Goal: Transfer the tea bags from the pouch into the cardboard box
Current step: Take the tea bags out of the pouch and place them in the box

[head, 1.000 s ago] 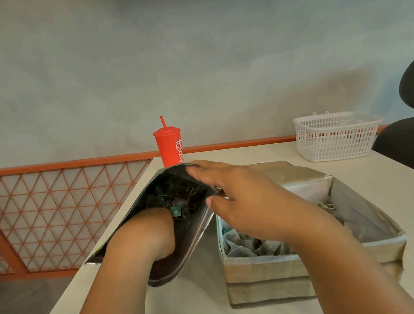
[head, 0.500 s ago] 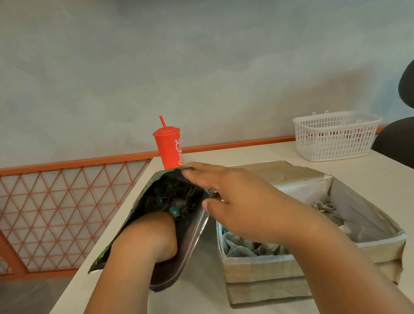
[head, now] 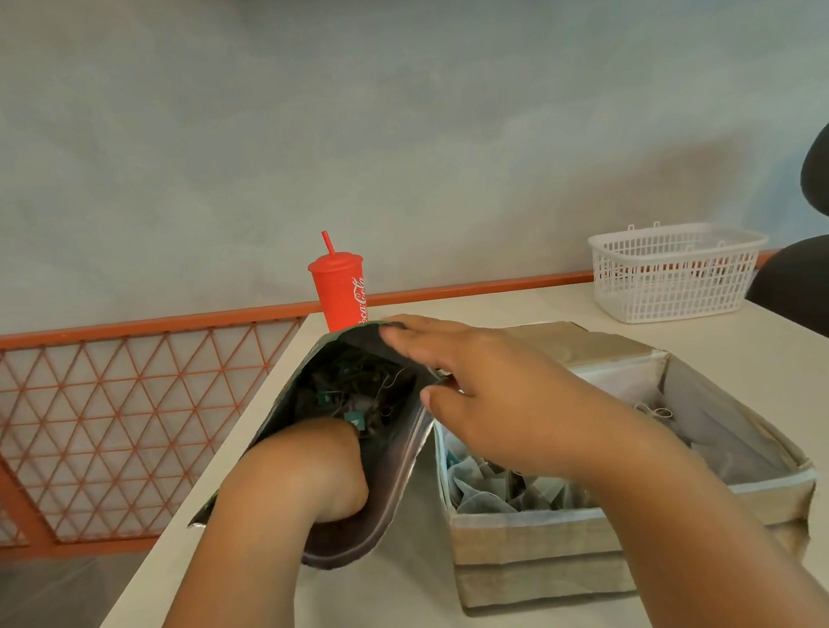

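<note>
Inside the dark foil-lined pouch (head: 398,465) just left of the brown cardboard box (head: 531,538), tagged tea bags (head: 359,392) lie ahead of my left hand (head: 311,470), its fingers hidden, while my right hand (head: 499,397) pinches the rim.

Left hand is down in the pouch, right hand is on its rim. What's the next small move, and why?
Probably draw the left hand out with a grip on a few tea bags and carry them to the cardboard box. It is sunk in the pouch among the bags, fingers hidden; the right hand holds the mouth open, and the box stands open alongside.
</note>
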`<state>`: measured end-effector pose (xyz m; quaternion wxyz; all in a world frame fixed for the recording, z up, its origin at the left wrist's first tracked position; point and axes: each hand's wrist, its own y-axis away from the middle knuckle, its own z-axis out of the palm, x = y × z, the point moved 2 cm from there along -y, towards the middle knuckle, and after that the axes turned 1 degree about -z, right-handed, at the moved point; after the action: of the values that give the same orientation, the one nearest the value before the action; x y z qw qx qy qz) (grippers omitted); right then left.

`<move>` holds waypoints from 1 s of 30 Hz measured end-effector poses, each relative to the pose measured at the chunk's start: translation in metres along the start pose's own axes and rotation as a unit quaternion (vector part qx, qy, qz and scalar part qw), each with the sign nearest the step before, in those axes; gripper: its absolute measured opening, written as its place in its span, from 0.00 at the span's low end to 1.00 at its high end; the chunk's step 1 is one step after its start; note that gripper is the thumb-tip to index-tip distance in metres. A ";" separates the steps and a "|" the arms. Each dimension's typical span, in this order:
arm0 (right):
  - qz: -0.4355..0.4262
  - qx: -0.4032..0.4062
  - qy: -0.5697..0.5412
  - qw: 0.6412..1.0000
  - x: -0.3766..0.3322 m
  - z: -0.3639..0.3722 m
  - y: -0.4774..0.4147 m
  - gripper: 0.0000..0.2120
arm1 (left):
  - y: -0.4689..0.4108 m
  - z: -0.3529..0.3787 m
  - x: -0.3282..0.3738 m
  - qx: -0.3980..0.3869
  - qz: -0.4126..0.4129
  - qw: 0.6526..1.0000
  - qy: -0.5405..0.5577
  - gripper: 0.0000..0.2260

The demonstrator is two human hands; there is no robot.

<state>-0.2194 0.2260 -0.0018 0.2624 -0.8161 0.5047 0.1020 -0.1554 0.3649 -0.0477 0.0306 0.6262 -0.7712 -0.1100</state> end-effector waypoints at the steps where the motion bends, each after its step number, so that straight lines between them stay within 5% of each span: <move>1: 0.002 0.002 0.001 1.000 0.001 -0.001 0.000 0.26 | 0.001 0.000 0.001 0.004 0.002 1.000 -0.002 0.12; 19: -0.006 -0.002 0.001 1.000 0.002 0.004 -0.002 0.27 | 0.002 0.000 0.002 0.011 0.009 1.000 0.004 0.12; 30: -0.001 0.021 -0.004 1.000 0.006 -0.001 -0.001 0.27 | 0.041 -0.038 0.003 0.196 0.137 0.956 0.172 0.16</move>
<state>-0.2153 0.2212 -0.0035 0.2811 -0.8109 0.5046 0.0941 -0.1883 0.3644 -0.0024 0.0537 0.5179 -0.8390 0.1580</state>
